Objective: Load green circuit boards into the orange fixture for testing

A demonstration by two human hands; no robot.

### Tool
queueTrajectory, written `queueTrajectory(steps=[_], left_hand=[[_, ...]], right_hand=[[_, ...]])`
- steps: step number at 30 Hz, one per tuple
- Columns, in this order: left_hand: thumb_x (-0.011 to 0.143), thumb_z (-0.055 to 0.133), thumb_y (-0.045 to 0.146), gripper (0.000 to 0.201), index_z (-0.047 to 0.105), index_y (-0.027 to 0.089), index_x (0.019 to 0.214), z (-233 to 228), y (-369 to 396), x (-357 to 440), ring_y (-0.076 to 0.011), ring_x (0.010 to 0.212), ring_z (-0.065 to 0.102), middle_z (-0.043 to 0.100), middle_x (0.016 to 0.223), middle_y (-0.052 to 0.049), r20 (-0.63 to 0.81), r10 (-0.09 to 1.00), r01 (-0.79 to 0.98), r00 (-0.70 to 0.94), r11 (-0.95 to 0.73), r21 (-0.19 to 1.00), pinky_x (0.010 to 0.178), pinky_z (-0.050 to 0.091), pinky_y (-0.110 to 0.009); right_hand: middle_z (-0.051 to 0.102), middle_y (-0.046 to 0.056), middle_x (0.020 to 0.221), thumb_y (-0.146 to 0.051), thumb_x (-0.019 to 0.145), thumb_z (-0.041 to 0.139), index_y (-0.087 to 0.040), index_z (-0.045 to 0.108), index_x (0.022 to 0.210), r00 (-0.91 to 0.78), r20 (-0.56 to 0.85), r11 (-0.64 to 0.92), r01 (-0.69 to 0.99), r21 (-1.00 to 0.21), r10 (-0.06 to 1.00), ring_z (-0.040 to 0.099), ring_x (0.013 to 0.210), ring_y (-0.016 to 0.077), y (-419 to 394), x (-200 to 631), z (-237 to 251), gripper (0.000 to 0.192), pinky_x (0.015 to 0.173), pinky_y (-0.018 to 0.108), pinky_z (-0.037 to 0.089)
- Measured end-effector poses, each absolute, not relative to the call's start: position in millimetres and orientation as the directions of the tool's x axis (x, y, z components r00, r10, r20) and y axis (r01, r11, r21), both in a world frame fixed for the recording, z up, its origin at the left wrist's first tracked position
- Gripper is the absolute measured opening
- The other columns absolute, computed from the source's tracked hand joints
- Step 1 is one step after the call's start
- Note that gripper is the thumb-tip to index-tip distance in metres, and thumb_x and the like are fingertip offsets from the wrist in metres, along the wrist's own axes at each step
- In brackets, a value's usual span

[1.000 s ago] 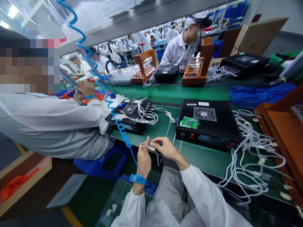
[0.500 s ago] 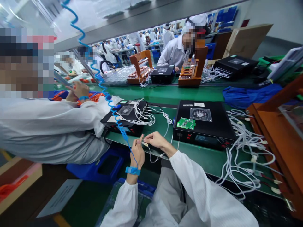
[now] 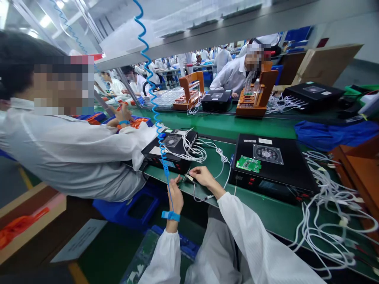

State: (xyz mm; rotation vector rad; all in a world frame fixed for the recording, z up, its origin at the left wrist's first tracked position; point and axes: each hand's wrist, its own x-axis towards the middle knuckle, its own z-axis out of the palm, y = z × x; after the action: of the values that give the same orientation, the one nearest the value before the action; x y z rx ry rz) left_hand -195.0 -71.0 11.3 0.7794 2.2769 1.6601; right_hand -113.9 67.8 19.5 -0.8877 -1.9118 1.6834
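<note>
My right hand [image 3: 204, 176] is closed in a pinch on a cable connector [image 3: 190, 178], pale and small, above the bench's front edge. A thin, dark-looking piece sits by the connector at the fingertips, too small to make out. From the connector a thin cable [image 3: 194, 192] loops down to a joint on the bench. My left hand [image 3: 175, 194] is just left of it, thumb and fingers apart, with nothing visible in it. A blue wrist strap [image 3: 171, 215] with a coiled cord [image 3: 164, 154] is on that wrist. A green circuit board [image 3: 248, 163] lies on the black box [image 3: 271, 177] to the right.
Another black box [image 3: 154, 157] with white cables stands ahead. Tangled white cables [image 3: 322, 232] spread at right near an orange fixture [image 3: 358, 165]. A co-worker [image 3: 74, 154] sits close on the left. Blue cloth [image 3: 334, 134] lies behind. Blue crates are below the bench.
The view has swung left, so the scene sits further right. My left hand has come away from the connector and its fingers have spread; my right hand still pinches it.
</note>
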Motion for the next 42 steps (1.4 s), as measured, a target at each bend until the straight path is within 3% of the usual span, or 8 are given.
queueTrajectory(steps=[6, 13, 20, 25, 30, 32, 36, 42], left_hand=[[0.104, 0.011, 0.051, 0.066, 0.058, 0.017, 0.136, 20.1, -67.5, -187.8, -0.0218, 0.142, 0.042, 0.057, 0.143, -0.012, 0.372, 0.523, 0.426, -0.767, -0.018, 0.904, 0.12, 0.029, -0.039], [0.104, 0.014, 0.052, 0.064, 0.051, 0.018, 0.144, 23.0, -59.2, -178.6, -0.0238, 0.148, 0.032, 0.04, 0.156, -0.012, 0.373, 0.525, 0.453, -0.766, 0.027, 0.891, 0.122, 0.025, -0.041], [0.105, 0.014, 0.05, 0.061, 0.047, 0.019, 0.146, 21.2, -53.2, -178.7, -0.021, 0.147, 0.031, 0.042, 0.153, -0.013, 0.433, 0.499, 0.511, -0.75, 0.022, 0.859, 0.123, 0.023, -0.04], [0.103, 0.022, 0.053, 0.06, 0.052, 0.019, 0.143, 28.0, -52.0, -183.3, -0.0229, 0.143, 0.039, 0.044, 0.15, -0.013, 0.385, 0.515, 0.474, -0.766, 0.049, 0.879, 0.119, 0.03, -0.039], [0.104, 0.026, 0.049, 0.052, 0.064, 0.019, 0.125, 49.5, -53.1, -163.0, -0.024, 0.134, 0.045, 0.06, 0.131, -0.013, 0.466, 0.426, 0.531, -0.776, 0.041, 0.847, 0.115, 0.034, -0.041], [0.104, 0.029, 0.045, 0.048, 0.067, 0.019, 0.117, 57.8, -49.7, -136.4, -0.0222, 0.116, 0.058, 0.067, 0.116, -0.011, 0.481, 0.503, 0.526, -0.718, -0.059, 0.848, 0.105, 0.043, -0.039], [0.104, 0.032, 0.043, 0.048, 0.073, 0.017, 0.097, 59.4, -33.4, -66.7, -0.0163, 0.075, 0.063, 0.067, 0.077, -0.005, 0.319, 0.867, 0.349, -0.383, -0.183, 0.919, 0.074, 0.052, -0.029], [0.101, 0.043, 0.045, 0.045, 0.076, 0.014, 0.096, 35.4, -10.4, -0.6, -0.0198, 0.095, 0.067, 0.073, 0.098, -0.01, 0.324, 0.941, 0.232, -0.099, -0.295, 0.927, 0.089, 0.052, -0.032]], right_hand=[[0.075, 0.007, 0.086, -0.023, 0.085, 0.065, -0.015, 0.077, 0.089, -0.645, -0.069, 0.138, 0.264, -0.955, 0.761, 0.069, 0.082, 0.0212, 67.4, -115.0, 19.5, 0.015, 0.077, 0.029, 0.051], [0.071, 0.009, 0.104, -0.025, 0.092, 0.057, -0.017, 0.072, 0.104, -0.562, 0.146, 0.348, 0.271, -0.898, 0.814, 0.067, 0.096, 0.0215, 45.1, -70.8, 41.9, 0.02, 0.091, 0.034, 0.049], [0.067, 0.007, 0.103, -0.032, 0.102, 0.046, -0.021, 0.068, 0.103, -0.602, 0.361, 0.573, 0.201, -0.795, 0.712, 0.064, 0.098, 0.0192, -0.3, 34.8, 47.3, 0.025, 0.088, 0.03, 0.048], [0.069, 0.006, 0.098, -0.038, 0.101, 0.049, -0.022, 0.069, 0.108, -0.58, 0.293, 0.513, 0.259, -0.818, 0.76, 0.066, 0.089, 0.0189, -11.5, 93.7, 23.6, 0.026, 0.082, 0.028, 0.051], [0.07, 0.007, 0.089, -0.051, 0.094, 0.057, -0.018, 0.07, 0.103, -0.526, 0.106, 0.257, 0.223, -0.94, 0.844, 0.068, 0.073, 0.0182, 3.2, 108.6, 10.8, 0.037, 0.072, 0.028, 0.055], [0.069, 0.006, 0.082, -0.057, 0.09, 0.06, -0.017, 0.069, 0.097, -0.535, 0.043, 0.166, 0.184, -0.969, 0.844, 0.067, 0.069, 0.0179, 8.9, 108.6, 12.1, 0.042, 0.069, 0.027, 0.054], [0.047, -0.002, 0.053, -0.067, 0.089, 0.054, -0.018, 0.051, 0.064, -0.484, 0.04, 0.128, 0.15, -0.98, 0.874, 0.045, 0.05, 0.0112, 12.2, 113.4, 12.7, 0.055, 0.052, 0.023, 0.04], [0.027, -0.004, 0.049, -0.078, 0.086, 0.046, -0.021, 0.03, 0.051, -0.481, 0.071, 0.137, 0.104, -0.985, 0.874, 0.025, 0.047, 0.0082, 9.5, 128.7, -3.9, 0.069, 0.044, 0.024, 0.024]])
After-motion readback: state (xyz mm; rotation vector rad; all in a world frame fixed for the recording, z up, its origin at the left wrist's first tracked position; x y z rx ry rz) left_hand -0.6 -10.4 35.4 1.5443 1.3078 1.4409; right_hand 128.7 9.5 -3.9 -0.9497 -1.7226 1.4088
